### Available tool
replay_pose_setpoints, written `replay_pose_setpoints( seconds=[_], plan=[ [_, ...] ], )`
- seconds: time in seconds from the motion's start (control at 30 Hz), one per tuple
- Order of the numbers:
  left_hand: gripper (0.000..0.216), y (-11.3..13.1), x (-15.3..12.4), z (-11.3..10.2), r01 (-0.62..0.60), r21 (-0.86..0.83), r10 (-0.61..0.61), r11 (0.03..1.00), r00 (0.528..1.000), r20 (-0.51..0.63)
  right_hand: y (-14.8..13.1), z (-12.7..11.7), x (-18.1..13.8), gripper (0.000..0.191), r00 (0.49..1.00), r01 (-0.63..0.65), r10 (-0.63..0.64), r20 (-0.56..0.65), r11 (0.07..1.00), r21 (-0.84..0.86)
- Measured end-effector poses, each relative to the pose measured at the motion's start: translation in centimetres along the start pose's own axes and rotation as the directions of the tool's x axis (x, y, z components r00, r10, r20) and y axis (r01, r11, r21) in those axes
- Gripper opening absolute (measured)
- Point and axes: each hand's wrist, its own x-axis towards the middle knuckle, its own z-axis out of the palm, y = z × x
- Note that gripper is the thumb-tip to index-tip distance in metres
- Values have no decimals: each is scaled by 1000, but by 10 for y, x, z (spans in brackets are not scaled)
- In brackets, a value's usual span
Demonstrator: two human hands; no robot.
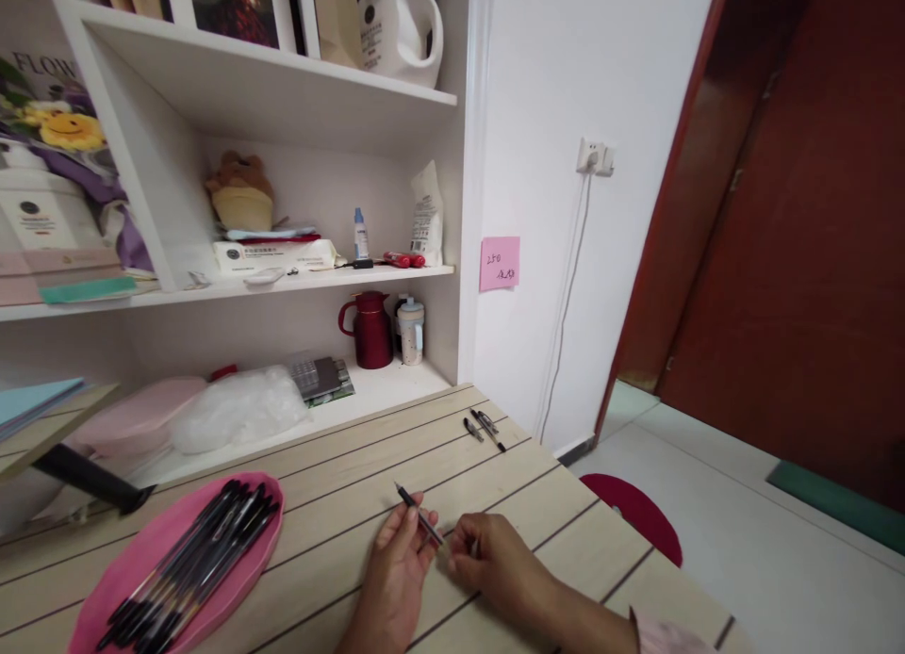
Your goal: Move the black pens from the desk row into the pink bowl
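My left hand [400,550] is closed around a slim pen [422,522] with a dark grip, its pointed tip slanting up and away to the left. Close by, my right hand [495,560] has thumb and fingers pinched together at the pen's rear end. What sits between those fingers is too small to make out. To the left, a pink oval tray [272,555] holds a bundle of several black pens [205,550]. Beyond my hands, near the far right corner of the table, lie some loose pen parts [485,428] with black caps and clear pieces.
The striped wooden table [339,503] meets a white shelf unit [417,395]. On the shelf stand a red jug [372,332] and a pale cup [411,334], beside a plastic bag [244,409]. At left juts a small raised stand [63,428]. A red stool [636,513] is beyond the right edge.
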Motion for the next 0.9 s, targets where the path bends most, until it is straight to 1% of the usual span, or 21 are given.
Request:
replay_pose_setpoints(
  seconds=[0.07, 0.13, 0.23, 0.33, 0.4, 0.47, 0.53, 0.6, 0.77, 0.9],
  plan=[
    [31, 1, 1, -1, 7, -2, -7, 1000, 1000, 3, 0, 1, 0, 5, 1000, 18, -19, -22, 999, -35],
    [33, 1, 2, -1, 10, 11, -11, 1000, 1000, 17, 3, -2, 6, 9, 999, 10, -14, -39, 996, -88],
    [35, 1, 3, 0, 25, 41, -25, 999, 1000, 12, 13, -18, 25, 12, 992, -39, 7, -127, 966, -254],
    [34, 0, 3, 1, 40, 82, -40, 996, 999, -6, 26, -40, 50, 15, 972, -150, 53, -227, 888, -434],
    [33, 0, 2, 2, 36, 101, -36, 994, 999, -2, 34, -52, 63, 19, 955, -239, 105, -276, 825, -513],
    [33, -1, 2, 2, 31, 112, -31, 993, 999, 4, 41, -58, 72, 20, 941, -298, 138, -309, 770, -564],
    [34, -1, 1, 3, 30, 119, -31, 992, 1000, 3, 46, -60, 78, 20, 932, -330, 155, -326, 735, -592],
    [35, -1, 1, 3, 32, 123, -33, 992, 999, 2, 50, -59, 82, 20, 929, -346, 174, -326, 721, -601],
    [36, -1, 0, 4, 33, 132, -33, 991, 999, 0, 52, -60, 88, 18, 920, -376, 216, -327, 722, -581],
    [35, -1, 0, 4, 32, 144, -34, 989, 999, 9, 52, -62, 89, 18, 913, -389, 223, -342, 729, -564]
  ],
)
